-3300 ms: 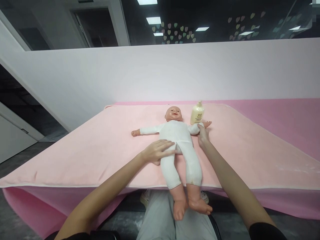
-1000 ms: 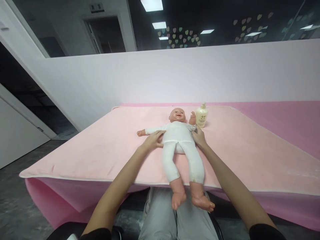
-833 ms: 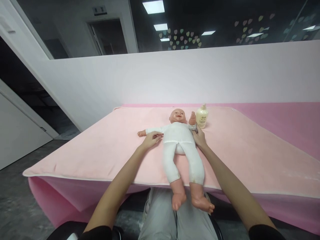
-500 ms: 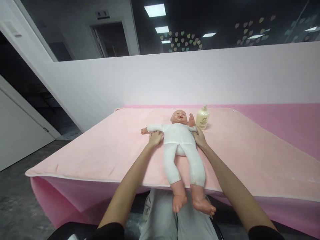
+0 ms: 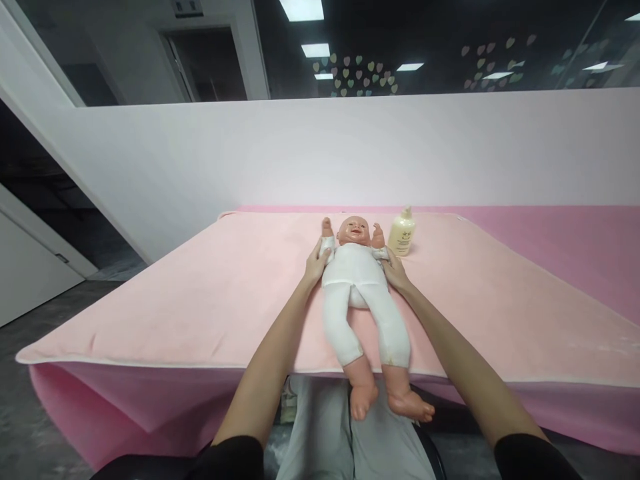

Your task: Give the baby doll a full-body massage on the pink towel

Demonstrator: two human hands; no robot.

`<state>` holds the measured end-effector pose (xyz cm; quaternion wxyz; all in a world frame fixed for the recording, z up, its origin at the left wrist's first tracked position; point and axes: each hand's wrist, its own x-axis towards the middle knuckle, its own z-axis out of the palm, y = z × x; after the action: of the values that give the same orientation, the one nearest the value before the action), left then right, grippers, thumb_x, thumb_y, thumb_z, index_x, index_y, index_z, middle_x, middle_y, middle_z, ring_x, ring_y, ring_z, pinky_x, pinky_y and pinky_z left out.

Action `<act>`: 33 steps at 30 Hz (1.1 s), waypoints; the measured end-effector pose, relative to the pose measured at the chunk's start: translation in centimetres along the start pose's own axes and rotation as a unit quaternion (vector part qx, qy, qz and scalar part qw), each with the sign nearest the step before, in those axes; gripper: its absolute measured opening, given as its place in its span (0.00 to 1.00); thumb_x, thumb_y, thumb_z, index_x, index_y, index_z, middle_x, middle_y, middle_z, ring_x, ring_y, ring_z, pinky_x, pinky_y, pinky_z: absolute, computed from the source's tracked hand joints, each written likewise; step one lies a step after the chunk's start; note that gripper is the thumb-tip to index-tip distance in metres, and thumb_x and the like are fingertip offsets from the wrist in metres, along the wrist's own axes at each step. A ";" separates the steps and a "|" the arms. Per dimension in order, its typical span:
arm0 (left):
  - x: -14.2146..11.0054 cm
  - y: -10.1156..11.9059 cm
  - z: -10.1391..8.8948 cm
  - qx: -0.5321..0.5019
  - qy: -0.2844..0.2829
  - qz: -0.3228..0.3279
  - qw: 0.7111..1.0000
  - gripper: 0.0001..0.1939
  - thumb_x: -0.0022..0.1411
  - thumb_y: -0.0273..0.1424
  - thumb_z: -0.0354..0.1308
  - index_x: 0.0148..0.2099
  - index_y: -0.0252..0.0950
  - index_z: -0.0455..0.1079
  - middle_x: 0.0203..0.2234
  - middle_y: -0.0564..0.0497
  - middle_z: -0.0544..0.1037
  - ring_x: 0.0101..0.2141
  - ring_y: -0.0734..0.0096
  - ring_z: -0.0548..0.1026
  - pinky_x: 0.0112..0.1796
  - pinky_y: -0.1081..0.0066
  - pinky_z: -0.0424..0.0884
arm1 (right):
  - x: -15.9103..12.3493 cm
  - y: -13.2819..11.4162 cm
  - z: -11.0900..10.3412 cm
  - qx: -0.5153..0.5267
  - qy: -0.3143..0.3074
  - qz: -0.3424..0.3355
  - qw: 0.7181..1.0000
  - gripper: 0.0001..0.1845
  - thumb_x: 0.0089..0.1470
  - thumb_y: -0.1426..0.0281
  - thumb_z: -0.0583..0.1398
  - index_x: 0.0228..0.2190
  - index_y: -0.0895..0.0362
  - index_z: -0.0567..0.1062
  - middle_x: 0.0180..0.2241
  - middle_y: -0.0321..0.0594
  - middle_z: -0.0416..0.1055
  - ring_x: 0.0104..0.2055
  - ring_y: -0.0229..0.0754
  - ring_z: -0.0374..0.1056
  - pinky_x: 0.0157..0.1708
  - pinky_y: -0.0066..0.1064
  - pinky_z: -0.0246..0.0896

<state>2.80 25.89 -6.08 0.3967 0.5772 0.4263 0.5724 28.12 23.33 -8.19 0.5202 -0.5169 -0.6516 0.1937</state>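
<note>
A baby doll (image 5: 355, 267) in a white cloth body lies on its back, face up, its bare feet sticking out past the table's front edge. My left hand (image 5: 316, 264) is closed on the doll's arm at the left, which is bent up beside the head. On the other side, my right hand (image 5: 394, 271) grips the doll's other arm near the elbow, with the fingers partly hidden behind it. That arm is bent up too. Just beyond my right hand stands a pale yellow pump bottle (image 5: 401, 233).
A light pink blanket (image 5: 200, 300) covers the table over a darker pink cloth (image 5: 575, 247). Behind it rises a white wall (image 5: 320, 153) with a dark window above. My legs (image 5: 325, 433) are under the front edge. A white door (image 5: 35, 260) is at the far left.
The doll's arm at the left has swung from stretched sideways to bent up beside the head, my left hand moving up with it. My right hand stays at the other arm. The view shifted slightly.
</note>
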 end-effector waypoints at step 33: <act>-0.8 0.2 -1.5 -0.131 -0.043 -0.081 0.987 0.22 0.36 0.25 0.67 0.40 0.32 0.76 0.38 0.44 0.79 0.40 0.59 0.75 0.43 0.61 0.69 | -0.3 -0.7 -2.4 0.236 -0.017 0.169 0.957 0.14 0.32 0.75 0.57 0.26 0.57 0.78 0.43 0.43 0.74 0.48 0.48 0.68 0.50 0.42 0.63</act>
<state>1.34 25.02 -6.12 0.5321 0.5077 0.3757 0.5639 29.86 22.15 -6.84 0.5761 -0.4784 -0.4992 0.4359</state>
